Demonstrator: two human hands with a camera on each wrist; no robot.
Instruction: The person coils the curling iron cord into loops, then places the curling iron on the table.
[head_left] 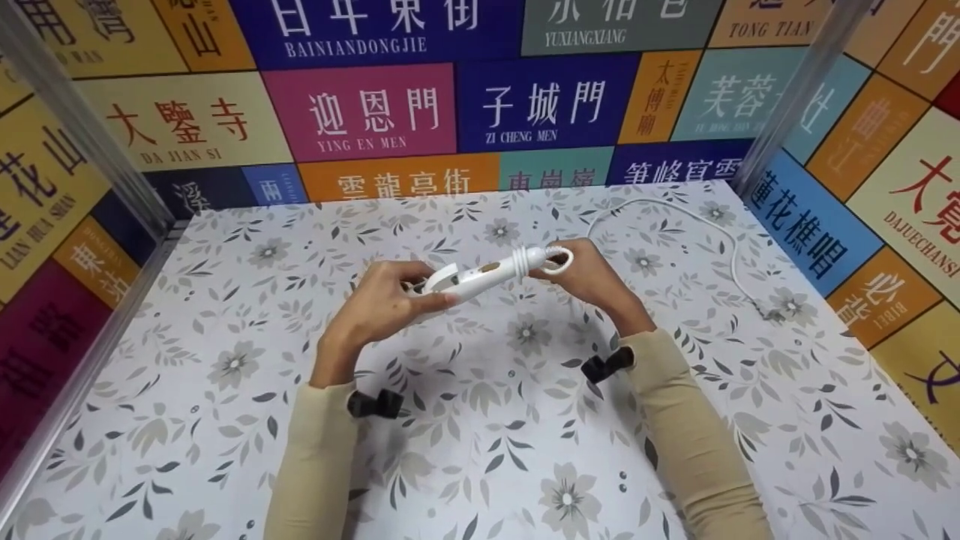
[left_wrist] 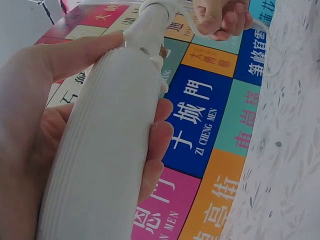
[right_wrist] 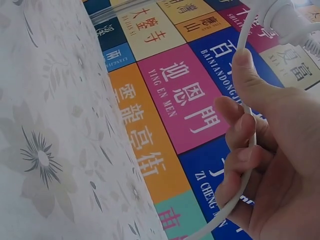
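A white hair iron (head_left: 491,277), with a brownish patch on its body and a lever-like part near my left thumb, is held above the table. My left hand (head_left: 379,304) grips its left end; in the left wrist view the thumb lies along the ridged white body (left_wrist: 102,140) and fingertips show on the far side. Turns of white power cord (head_left: 520,262) circle the iron's right end. My right hand (head_left: 589,274) is beside that end, its curled fingers holding the cord (right_wrist: 227,207), as the right wrist view shows.
Beyond my right hand the loose cord (head_left: 675,201) curves over the floral tablecloth (head_left: 525,420) to the right. Panels of coloured signs (head_left: 360,112) stand behind the table and at both sides, with clear posts (head_left: 795,90) at the corners. Black wrist mounts (head_left: 375,403) sit on both sleeves.
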